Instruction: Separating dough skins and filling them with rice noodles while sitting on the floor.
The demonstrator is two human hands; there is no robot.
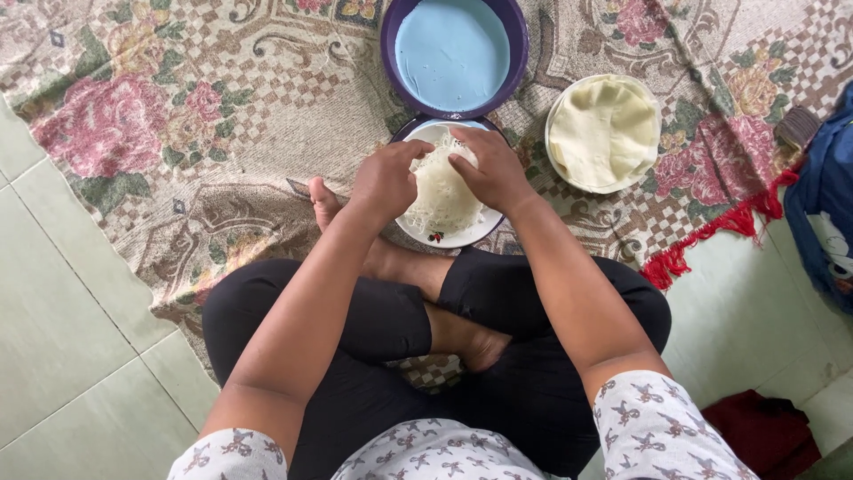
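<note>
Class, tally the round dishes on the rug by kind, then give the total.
Purple bowl of pale blue liquid: 1
White plate of white shreds, under left hand and right hand: 1
White plate of folded pale sheets: 1
Total: 3

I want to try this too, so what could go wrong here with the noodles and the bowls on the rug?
1. Both hands, left and right, press on the noodles; strands might slip over the plate rim onto the rug.
2. The plate sits close to the person's foot, so a leg shift could tip it.
3. The purple bowl of pale blue liquid stands just behind the plate; a bump might spill it on the rug.
</note>
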